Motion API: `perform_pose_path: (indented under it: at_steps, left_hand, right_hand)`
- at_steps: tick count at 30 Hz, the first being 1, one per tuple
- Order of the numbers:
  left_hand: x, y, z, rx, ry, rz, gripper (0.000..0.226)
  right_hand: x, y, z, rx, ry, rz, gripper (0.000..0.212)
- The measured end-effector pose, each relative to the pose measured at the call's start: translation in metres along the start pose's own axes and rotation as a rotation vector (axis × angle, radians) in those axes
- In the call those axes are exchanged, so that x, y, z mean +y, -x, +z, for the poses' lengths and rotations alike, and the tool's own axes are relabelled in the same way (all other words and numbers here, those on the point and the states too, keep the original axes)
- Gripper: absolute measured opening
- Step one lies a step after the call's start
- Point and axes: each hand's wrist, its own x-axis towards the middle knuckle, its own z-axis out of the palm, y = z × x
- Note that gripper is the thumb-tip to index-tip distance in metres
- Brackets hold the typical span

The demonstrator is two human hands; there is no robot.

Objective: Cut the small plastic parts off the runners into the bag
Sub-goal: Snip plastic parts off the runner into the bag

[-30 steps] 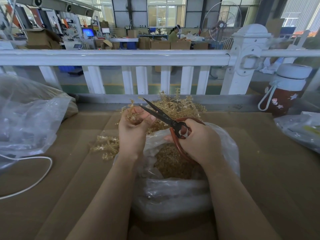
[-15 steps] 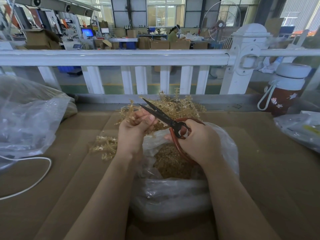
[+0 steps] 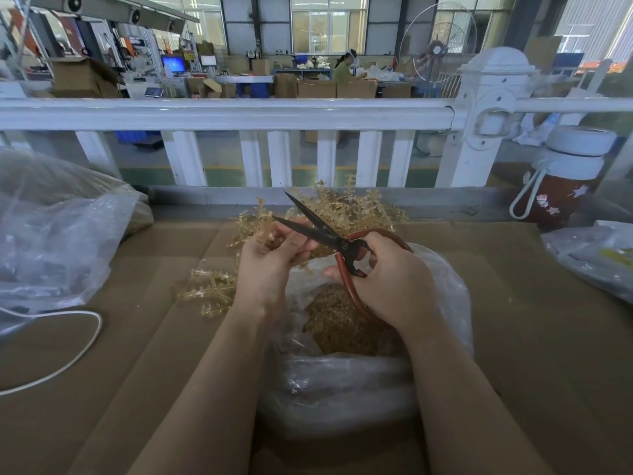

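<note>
While the left hand (image 3: pixel 265 265) pinches a pale amber runner (image 3: pixel 257 224) between curled fingers and thumb, the right hand (image 3: pixel 387 282) grips the red loop handles of the scissors (image 3: pixel 329 234), fingers wrapped through and round them. Blades stand parted, tips pointing toward 10 and 11 o'clock, the lower blade lying against the left fingers beside the held runner. Both hands are raised over the mouth of the clear plastic bag (image 3: pixel 442 289), which sits at frame centre on the cardboard-covered bench (image 3: pixel 534 320). Cut parts (image 3: pixel 335 323), brownish and small, fill the bag's interior below the hands. A heap of uncut runners (image 3: pixel 359 207) lies at 12 o'clock from the bag, against the bench's far edge; a smaller cluster of runners (image 3: pixel 209 289) lies at 9 o'clock, just beside the left wrist. A second clear bag (image 3: pixel 58 234) and a white cord (image 3: pixel 78 351) occupy the 9 o'clock side. A red flask (image 3: pixel 561 186) stands at 2 o'clock.
</note>
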Motion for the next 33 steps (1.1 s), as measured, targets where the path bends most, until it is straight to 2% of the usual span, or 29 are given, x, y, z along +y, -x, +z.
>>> perform_pose_path:
  at_steps: [6,15,19,26,33]
  left_hand:
    - [0.0018,0.0004,-0.0004,-0.017,-0.005,-0.005,0.027]
    - [0.0013,-0.0002,-0.0009,-0.018,0.000,-0.025,0.033]
    - [-0.0002,-0.0011,-0.0036,-0.039,0.012,-0.031,0.029]
    - [0.0015,0.0003,-0.0014,-0.043,0.078,-0.053,0.006]
    - [0.0017,0.0003,0.0003,-0.028,0.092,-0.050,0.009]
  right_hand:
    - [0.0031,-0.0012,0.0016,-0.065,-0.024,0.027,0.052]
    - [0.0022,-0.0021,0.0025,-0.042,0.022,0.022,0.053]
    - [0.0015,-0.0021,0.0026,-0.031,0.017,0.026,0.052]
    - [0.0002,-0.0025,-0.0002,-0.016,0.012,0.038,0.055]
    - [0.0004,-0.0022,-0.0019,-0.025,0.007,0.025,0.055]
